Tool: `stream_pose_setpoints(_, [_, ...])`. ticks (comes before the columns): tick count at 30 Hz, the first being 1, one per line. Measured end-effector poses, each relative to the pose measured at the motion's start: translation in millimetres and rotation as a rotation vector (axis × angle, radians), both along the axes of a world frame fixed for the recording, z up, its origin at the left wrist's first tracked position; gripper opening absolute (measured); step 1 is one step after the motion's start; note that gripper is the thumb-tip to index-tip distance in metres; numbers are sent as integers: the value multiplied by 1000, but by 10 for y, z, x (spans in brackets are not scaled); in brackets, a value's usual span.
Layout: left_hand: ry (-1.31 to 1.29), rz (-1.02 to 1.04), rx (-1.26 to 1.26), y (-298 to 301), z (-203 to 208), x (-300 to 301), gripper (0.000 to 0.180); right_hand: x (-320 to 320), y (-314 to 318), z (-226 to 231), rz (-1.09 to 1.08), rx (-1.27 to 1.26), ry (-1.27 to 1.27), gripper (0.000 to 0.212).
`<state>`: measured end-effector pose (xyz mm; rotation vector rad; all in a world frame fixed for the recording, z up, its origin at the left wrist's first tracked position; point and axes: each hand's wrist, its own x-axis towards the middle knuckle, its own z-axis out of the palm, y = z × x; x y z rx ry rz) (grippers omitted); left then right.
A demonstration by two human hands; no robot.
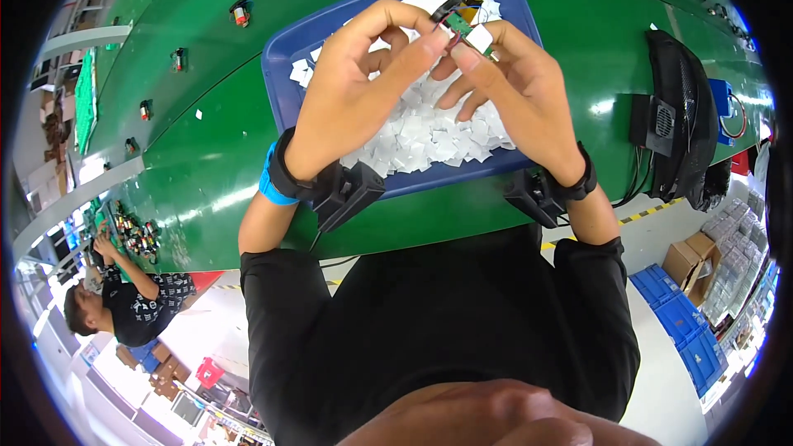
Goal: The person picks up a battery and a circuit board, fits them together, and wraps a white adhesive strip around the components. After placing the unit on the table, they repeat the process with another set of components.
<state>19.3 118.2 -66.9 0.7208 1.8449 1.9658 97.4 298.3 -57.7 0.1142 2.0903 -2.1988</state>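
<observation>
Here at twelve o'clock, left hand (363,74) and right hand (524,83) both pinch the small wired green circuit board (459,25); a light edge grip looks safest

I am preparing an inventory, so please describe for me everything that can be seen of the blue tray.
The blue tray is shallow, with rounded corners and raised walls; it looks like plastic. It sits open side up on the green table, slightly turned, holding many small white pieces. The left hand and right hand, above it, hide parts; whether the black wrist devices touch it is unclear.
</observation>
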Motion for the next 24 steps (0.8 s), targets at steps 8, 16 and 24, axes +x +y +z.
stream_pose_setpoints(8, [233,-79,-466,-224,-23,-53,14,-7,77,-37,44,-22,42,24])
stream_pose_setpoints(16, [87,-162,-190,-216,-8,-11,20,-7,24,-68,-13,352,96,20])
stream_pose_setpoints(24, [61,-165,-222,-217,-65,-24,29,-12,8,-73,-133,470,156,17])
